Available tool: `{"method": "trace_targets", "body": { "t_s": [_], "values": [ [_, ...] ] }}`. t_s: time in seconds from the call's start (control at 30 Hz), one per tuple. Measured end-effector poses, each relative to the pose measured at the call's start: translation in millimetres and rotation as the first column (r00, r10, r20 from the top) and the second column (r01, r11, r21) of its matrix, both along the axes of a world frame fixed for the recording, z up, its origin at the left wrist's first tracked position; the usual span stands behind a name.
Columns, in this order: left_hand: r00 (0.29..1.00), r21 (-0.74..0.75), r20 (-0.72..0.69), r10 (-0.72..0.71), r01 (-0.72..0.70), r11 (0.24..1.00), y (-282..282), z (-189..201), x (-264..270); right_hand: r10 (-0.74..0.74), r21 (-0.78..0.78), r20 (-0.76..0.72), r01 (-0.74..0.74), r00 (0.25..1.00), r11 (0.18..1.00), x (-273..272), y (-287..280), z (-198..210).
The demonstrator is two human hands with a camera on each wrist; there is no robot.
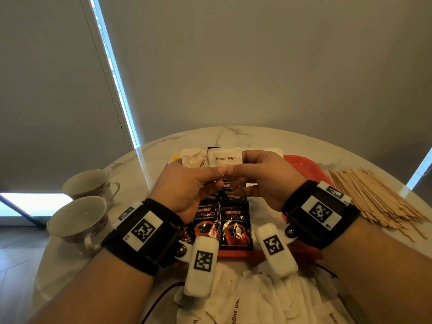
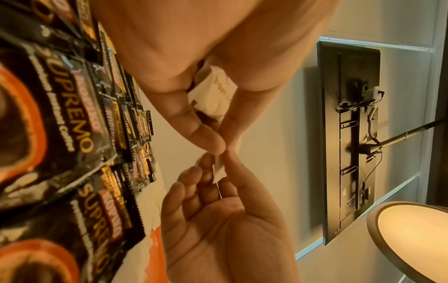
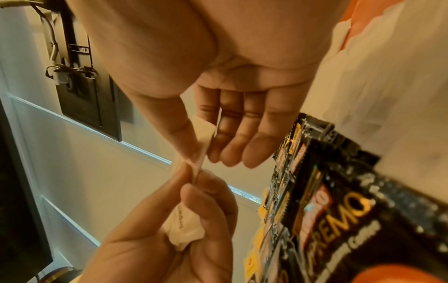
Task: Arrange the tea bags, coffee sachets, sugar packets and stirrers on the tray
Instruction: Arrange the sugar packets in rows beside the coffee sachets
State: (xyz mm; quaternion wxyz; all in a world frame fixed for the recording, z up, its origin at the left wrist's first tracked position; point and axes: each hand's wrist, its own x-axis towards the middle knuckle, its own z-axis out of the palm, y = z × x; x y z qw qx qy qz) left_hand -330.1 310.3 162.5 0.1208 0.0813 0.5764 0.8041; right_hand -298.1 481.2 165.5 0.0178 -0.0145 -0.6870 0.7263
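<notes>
Both hands are raised over the red tray (image 1: 304, 164). Between them is a white packet printed "brown sugar" (image 1: 225, 158). My left hand (image 1: 217, 171) pinches its lower left edge and also holds a few more crumpled sugar packets (image 1: 194, 160) in its palm; this bundle (image 3: 184, 229) also shows in the right wrist view. My right hand (image 1: 238, 170) pinches the packet's right side between thumb and fingers, and the packet's edge (image 2: 219, 170) shows there. Black Kopiko coffee sachets (image 1: 224, 220) lie in overlapping rows on the tray below the hands.
A heap of wooden stirrers (image 1: 374, 202) lies on the marble table to the right of the tray. Two teacups (image 1: 79, 218) stand at the left edge. Loose white sugar packets (image 1: 257, 300) are spread near the front edge. A small yellow item (image 1: 175, 158) shows behind my left hand.
</notes>
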Motion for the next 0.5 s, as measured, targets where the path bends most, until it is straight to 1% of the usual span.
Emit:
{"method": "trace_targets", "body": {
  "t_s": [0.1,0.17,0.3,0.4,0.5],
  "values": [
    [0.997,-0.032,0.062,0.050,-0.049,0.998,-0.1,-0.4,-2.1,-0.082,-0.048,-0.010,0.081,0.997,0.996,-0.5,1.6,1.1],
    [0.993,-0.051,0.089,0.073,-0.069,0.996,0.8,-0.9,-2.8,-0.120,-0.052,-0.018,0.119,0.993,0.992,-1.2,2.0,1.9],
    [0.985,-0.040,0.133,0.106,-0.101,0.994,2.1,1.3,-2.9,-0.125,-0.071,0.010,0.125,0.992,0.990,-0.9,1.7,3.0],
    [0.984,-0.017,0.145,0.105,-0.104,0.994,1.3,2.1,-3.3,-0.081,0.002,-0.021,0.081,0.997,0.997,1.4,1.8,4.3],
    [0.981,0.019,0.171,0.090,-0.094,0.995,1.6,1.8,-3.2,-0.099,0.070,-0.033,0.101,0.995,0.992,0.8,4.0,3.9]
  ]
}}
